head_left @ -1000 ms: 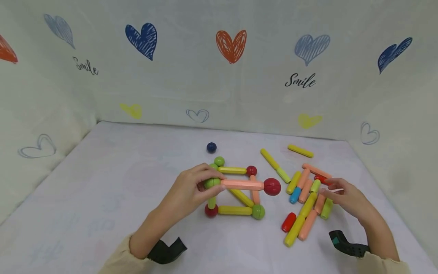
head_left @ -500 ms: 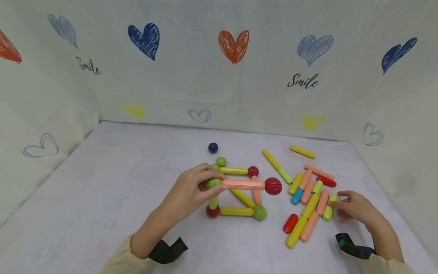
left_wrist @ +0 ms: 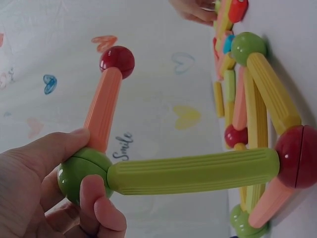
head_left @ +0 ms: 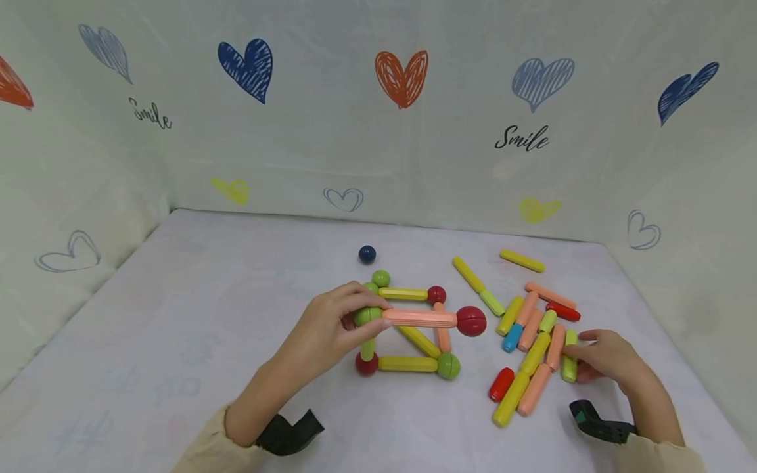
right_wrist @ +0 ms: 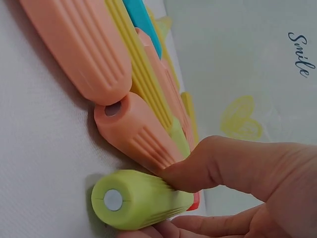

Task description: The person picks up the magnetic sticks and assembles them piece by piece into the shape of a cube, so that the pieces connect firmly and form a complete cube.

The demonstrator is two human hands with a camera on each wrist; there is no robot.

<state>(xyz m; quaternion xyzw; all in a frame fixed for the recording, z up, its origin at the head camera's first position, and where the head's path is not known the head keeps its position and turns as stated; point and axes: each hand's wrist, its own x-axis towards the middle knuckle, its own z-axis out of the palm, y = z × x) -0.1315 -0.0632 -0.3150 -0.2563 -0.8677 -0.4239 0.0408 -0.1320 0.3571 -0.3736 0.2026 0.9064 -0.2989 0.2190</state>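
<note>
My left hand (head_left: 334,322) grips a green ball (left_wrist: 81,173) at an upper corner of a magnetic stick-and-ball frame. From that ball a pink stick (head_left: 420,318) reaches right to a red ball (head_left: 471,321), held above the base. A green stick (left_wrist: 193,171) runs down from it to another red ball (left_wrist: 299,156) of the base. Yellow sticks (head_left: 408,364) and further balls form the flat base on the table. At the pile's right edge, my right hand (head_left: 612,358) pinches a short lime-green magnetic stick (right_wrist: 141,199) between thumb and fingers, close beside a pink stick (right_wrist: 138,131).
Loose pink, yellow, red and blue sticks lie in a pile (head_left: 535,351) right of the frame. A dark blue ball (head_left: 367,254) sits behind it. Two yellow sticks (head_left: 522,261) (head_left: 467,274) lie farther back. A heart-printed cloth (head_left: 402,151) hangs behind the table.
My right hand has moved off the pile's upper part, down and right to the lime-green stick, and now pinches it; the stick has turned slightly. The left hand keeps its grip in place.
</note>
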